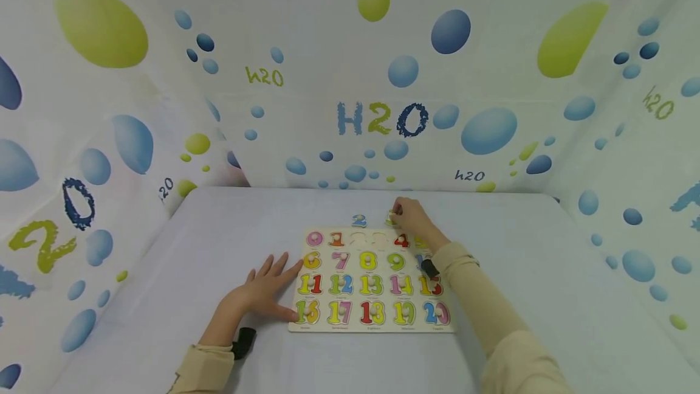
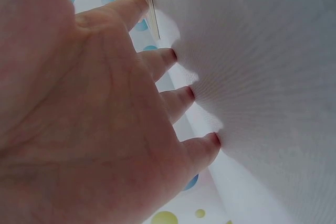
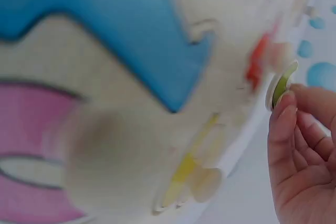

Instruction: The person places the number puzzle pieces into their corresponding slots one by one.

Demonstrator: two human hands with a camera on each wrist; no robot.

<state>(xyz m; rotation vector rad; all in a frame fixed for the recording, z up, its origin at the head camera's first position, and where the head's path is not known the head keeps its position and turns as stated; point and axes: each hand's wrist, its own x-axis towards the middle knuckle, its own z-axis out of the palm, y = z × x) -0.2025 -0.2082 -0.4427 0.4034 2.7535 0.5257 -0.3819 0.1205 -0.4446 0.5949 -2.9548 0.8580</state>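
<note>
My right hand [image 1: 414,217] is just past the far edge of a wooden number puzzle board [image 1: 322,327]. Its thumb and fingers pinch a yellow-green number piece [image 3: 282,87], partly hidden by the fingers. To the left, a blue number 2 piece [image 1: 358,221] lies on the table behind the board. Two bare recesses [image 1: 369,239] show in the top row between the red-orange 1 [image 1: 336,239] and the red 4 [image 1: 401,241]. My left hand [image 1: 262,295] lies spread at the board's left edge, thumb and index finger touching it; other fingertips [image 2: 190,93] rest on the table.
Colourful number pieces with round knobs fill the board's other rows, such as the pink 7 [image 1: 340,260]. A white cloth covers the table [image 1: 164,297]. A spotted curtain [image 1: 328,47] hangs behind and along both sides.
</note>
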